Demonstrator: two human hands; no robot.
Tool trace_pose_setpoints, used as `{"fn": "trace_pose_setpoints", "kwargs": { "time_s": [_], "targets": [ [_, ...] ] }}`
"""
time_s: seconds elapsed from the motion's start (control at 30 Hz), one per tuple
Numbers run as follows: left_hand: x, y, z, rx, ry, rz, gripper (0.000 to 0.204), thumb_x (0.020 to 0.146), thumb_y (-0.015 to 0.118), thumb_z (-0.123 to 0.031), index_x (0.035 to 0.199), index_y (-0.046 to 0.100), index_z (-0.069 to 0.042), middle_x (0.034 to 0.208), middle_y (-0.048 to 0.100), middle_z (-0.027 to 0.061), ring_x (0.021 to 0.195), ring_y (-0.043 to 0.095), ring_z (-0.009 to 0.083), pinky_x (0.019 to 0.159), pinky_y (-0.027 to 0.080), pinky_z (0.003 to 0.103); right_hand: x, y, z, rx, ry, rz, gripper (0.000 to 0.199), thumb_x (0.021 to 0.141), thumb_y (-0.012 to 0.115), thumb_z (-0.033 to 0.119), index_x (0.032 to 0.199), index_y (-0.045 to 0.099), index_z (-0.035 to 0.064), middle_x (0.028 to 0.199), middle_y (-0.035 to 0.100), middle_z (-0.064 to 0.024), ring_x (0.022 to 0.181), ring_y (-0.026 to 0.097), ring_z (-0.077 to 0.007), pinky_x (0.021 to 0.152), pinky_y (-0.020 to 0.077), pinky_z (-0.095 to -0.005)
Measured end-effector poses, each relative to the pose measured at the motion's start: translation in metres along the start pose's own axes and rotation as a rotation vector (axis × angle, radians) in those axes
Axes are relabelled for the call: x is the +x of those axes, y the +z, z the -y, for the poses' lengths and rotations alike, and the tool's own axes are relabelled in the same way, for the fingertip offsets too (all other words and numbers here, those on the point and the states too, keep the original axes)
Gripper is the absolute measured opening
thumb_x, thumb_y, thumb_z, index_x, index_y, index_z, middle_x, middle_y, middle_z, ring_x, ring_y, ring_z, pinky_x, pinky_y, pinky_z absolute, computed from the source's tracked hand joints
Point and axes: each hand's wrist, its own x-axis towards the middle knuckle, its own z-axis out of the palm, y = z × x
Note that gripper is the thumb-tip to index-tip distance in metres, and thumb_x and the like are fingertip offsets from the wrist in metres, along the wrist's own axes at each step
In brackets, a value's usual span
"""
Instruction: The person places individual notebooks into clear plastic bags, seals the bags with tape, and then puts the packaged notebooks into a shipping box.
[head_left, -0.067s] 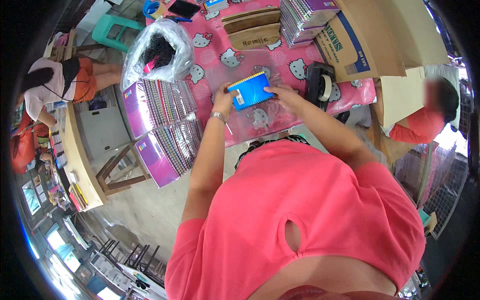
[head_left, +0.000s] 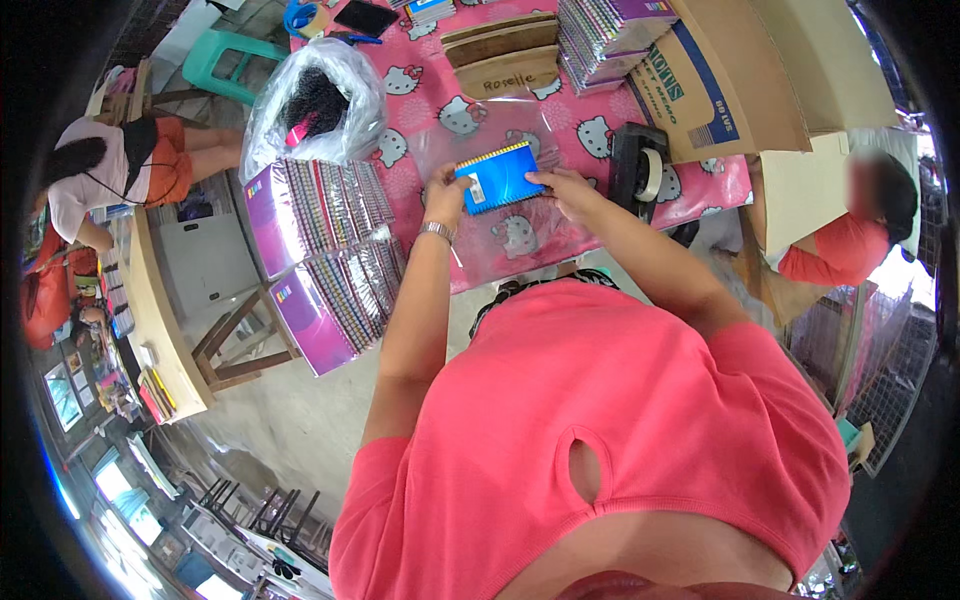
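A small blue spiral notebook stack (head_left: 508, 178) is held between my two hands, with yellow coils along its far edge and dark coils along its near edge. How many notebooks are in it I cannot tell. My left hand (head_left: 443, 197) grips its left end, the thumb on top beside a white label. At the right end, my right hand (head_left: 570, 193) pinches it with thumb above and fingers below. Beneath lies a clear plastic sheet or bag (head_left: 437, 150) on the pink patterned tablecloth (head_left: 403, 112).
Plastic-wrapped purple notebook packs (head_left: 315, 325) stand at the table's left edge, beside a clear bag (head_left: 262, 128) with dark contents. A black tape dispenser (head_left: 630, 165) sits to the right. Farther back are a cardboard holder (head_left: 505, 75), more notebooks (head_left: 600, 45) and a large carton (head_left: 740, 90).
The notebook stack has turned very slightly and sits a touch further left. Both hands keep their hold.
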Motion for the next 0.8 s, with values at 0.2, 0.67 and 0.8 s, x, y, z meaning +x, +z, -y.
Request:
{"fn": "trace_pose_setpoints", "kwargs": {
  "time_s": [0.2,0.67,0.8],
  "targets": [
    [0.012,-0.02,0.074,-0.145,0.032,-0.276,0.034,0.078,0.06,-0.012,0.109,0.056,0.001,0.094,0.06,0.0054,0.078,0.057,0.0154,0.065,0.047,0.029,0.017,0.017,0.005,-0.137,0.059,-0.101,0.052,0.078,0.071,0.035,0.117,0.055,0.0041,0.111,0.06,-0.0057,0.105,0.053,-0.0199,0.089,0.0398,-0.0312],
    [-0.03,0.014,0.026,0.118,0.059,-0.23,0.035,0.083,0.045,-0.024,0.086,0.063,0.006,0.072,0.06,0.0113,0.065,0.053,0.0195,0.061,0.043,0.036,0.025,0.014,0.004,-0.763,-0.209,-0.205,0.049,0.081,0.062,0.04,0.109,0.064,-0.0001,0.106,0.065,-0.0154,0.099,0.06,-0.0236,0.087,0.0433,-0.0333],
    [-0.018,0.008,0.041,0.24,0.076,-0.242,0.039,0.083,0.041,-0.025,0.083,0.061,0.008,0.077,0.063,0.0208,0.068,0.056,0.0314,0.067,0.044,0.042,0.024,0.015,0.0,-0.676,-0.283,-0.154,0.055,0.082,0.059,0.047,0.098,0.066,-0.0047,0.1,0.066,-0.0214,0.093,0.063,-0.0276,0.083,0.0453,-0.0372]
  ]
}}
